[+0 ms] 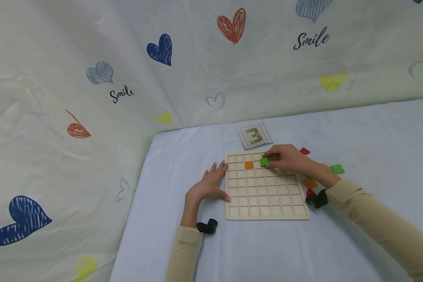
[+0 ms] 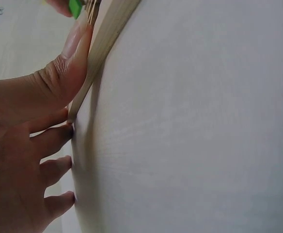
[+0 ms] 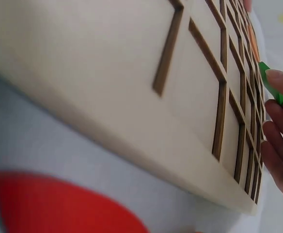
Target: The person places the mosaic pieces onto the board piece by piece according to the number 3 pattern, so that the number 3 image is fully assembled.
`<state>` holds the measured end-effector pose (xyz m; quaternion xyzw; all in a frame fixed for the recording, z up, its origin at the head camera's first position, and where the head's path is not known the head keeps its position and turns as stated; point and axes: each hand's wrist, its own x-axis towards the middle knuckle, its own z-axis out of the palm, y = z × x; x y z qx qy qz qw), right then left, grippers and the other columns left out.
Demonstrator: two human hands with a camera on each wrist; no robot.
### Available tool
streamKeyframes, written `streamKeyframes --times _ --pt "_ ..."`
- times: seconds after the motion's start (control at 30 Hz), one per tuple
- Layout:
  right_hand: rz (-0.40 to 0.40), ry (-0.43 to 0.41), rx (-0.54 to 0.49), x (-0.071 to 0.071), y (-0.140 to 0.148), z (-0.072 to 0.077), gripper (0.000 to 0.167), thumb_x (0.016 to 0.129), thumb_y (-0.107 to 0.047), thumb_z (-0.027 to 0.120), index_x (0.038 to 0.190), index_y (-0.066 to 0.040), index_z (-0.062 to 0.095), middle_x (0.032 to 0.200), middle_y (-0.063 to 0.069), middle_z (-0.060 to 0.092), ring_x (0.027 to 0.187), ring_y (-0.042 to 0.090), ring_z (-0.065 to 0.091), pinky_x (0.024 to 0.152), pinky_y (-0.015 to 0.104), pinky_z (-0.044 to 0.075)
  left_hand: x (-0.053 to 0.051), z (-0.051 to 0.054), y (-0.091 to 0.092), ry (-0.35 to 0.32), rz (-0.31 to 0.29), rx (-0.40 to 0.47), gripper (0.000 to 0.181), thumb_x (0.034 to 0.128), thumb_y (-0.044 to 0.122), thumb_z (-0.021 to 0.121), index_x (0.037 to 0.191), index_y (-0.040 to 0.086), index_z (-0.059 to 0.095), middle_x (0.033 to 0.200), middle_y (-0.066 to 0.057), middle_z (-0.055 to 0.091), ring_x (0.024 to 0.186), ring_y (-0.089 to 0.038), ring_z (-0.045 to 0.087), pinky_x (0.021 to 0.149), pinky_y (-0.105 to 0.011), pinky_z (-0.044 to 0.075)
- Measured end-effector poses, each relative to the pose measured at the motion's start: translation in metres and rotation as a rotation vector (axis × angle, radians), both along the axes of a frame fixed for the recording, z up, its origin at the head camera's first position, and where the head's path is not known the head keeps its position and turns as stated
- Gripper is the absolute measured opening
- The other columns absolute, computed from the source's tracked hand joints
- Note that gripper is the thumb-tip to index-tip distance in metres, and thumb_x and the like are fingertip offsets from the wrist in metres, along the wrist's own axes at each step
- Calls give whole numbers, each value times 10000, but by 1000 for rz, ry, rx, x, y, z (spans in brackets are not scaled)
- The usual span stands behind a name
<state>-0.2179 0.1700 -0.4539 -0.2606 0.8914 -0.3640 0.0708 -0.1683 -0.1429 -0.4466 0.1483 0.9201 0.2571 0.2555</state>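
Note:
A wooden grid board (image 1: 253, 200) lies flat on the white-covered table. My right hand (image 1: 285, 158) pinches a green square tile (image 1: 264, 161) between thumb and fingers over the second row of cells; in the right wrist view that green tile (image 3: 271, 83) is tilted against the board. One orange tile (image 1: 248, 165) sits in a cell to its left. My left hand (image 1: 210, 184) rests at the board's left edge with fingers spread, and the left wrist view shows its thumb (image 2: 66, 73) touching the wooden rim.
Behind the board lies a pattern card (image 1: 254, 135) with coloured squares. Right of the board are loose pieces: a green tile (image 1: 337, 169), an orange piece (image 1: 310, 183) and red pieces, one (image 1: 304, 150) near the back. A cloth with hearts (image 1: 232, 25) hangs behind.

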Motion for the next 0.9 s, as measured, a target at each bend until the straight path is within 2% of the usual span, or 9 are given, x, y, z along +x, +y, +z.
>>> streamKeyframes --times 0.23,0.5,0.9 --pt "23 1 3 -3 -12 -2 296 879 -98 803 1154 5 760 1063 88 750 959 249 680 869 429 571 1 0 -3 -6 2 13 1245 721 242 951 1667 158 147 1741 3 45 1611 -240 -71 1305 -482 -17" --pt "35 -4 8 -2 -19 -2 276 873 -89 787 1134 2 769 1043 86 742 912 218 621 777 341 505 2 1 -2 -4 -3 8 1234 726 241 949 1665 137 155 1743 -14 55 1612 -257 -60 1305 -497 -1" --pt "41 65 72 -6 -25 -10 277 843 -108 832 1097 -7 784 989 93 723 897 243 613 755 358 493 1 0 -3 4 -15 3 1242 724 249 950 1665 129 148 1744 -23 53 1613 -265 -59 1304 -504 3"
